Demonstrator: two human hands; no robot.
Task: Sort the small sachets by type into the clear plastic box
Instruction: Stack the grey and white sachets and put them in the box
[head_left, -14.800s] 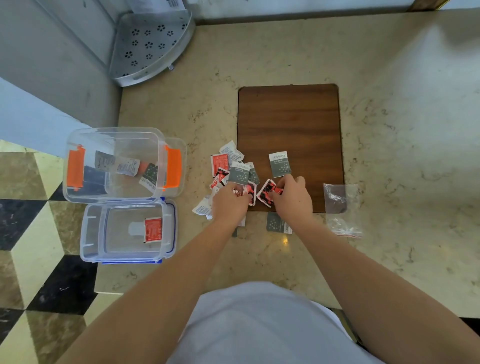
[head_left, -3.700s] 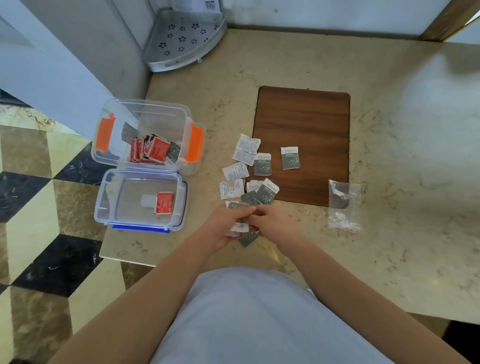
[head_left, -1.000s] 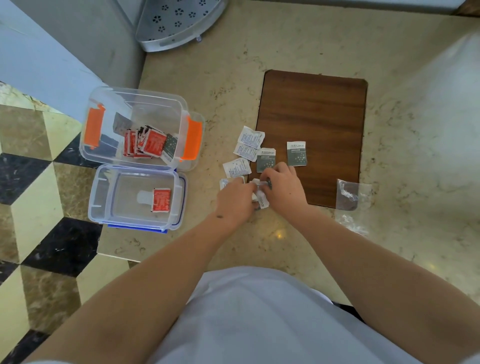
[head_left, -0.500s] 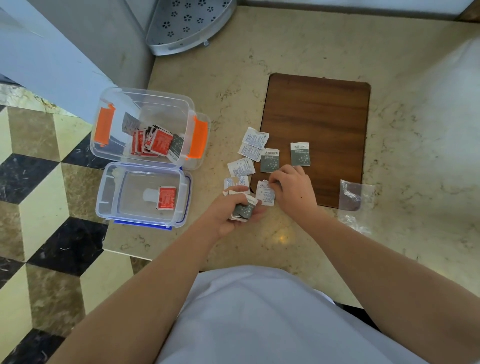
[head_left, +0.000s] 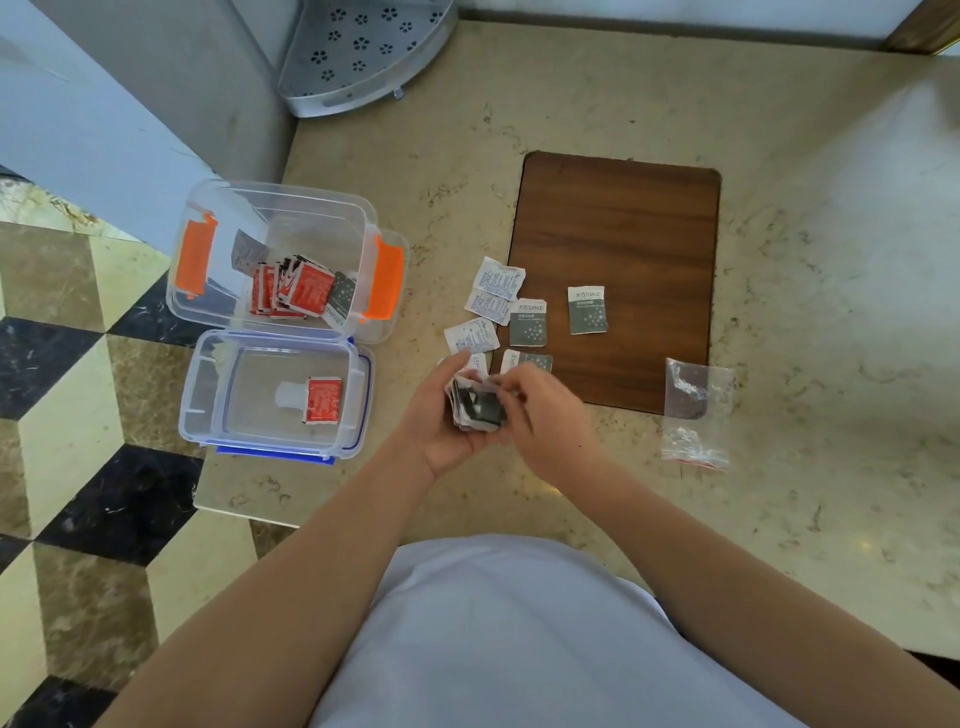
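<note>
Sachets of the grey-green kind are gathered as a small stack (head_left: 475, 408) in the left hand (head_left: 441, 415), whose fingers curl up around it like a cup, probably so the loose packets stay squared together. The right hand (head_left: 545, 415) meets it from the other side, and its fingertips (head_left: 506, 387) pinch the top edge of the stack, I think to add or straighten one packet; which of the two I cannot tell.

Just beyond the fingers, more small paper sachets lie flat on the beige marble counter (head_left: 805, 312) and on the brown wooden board (head_left: 623, 234): white printed ones (head_left: 496, 288) and grey-green ones (head_left: 587, 309), spread apart so that each type is easy to see.

Well to the left of the fingers stands the clear plastic box with orange clips (head_left: 208, 306), already holding a row of red sachets (head_left: 298, 288). Its clear lid with blue trim (head_left: 208, 395) lies near it, with one red sachet (head_left: 323, 400) on it.
</note>
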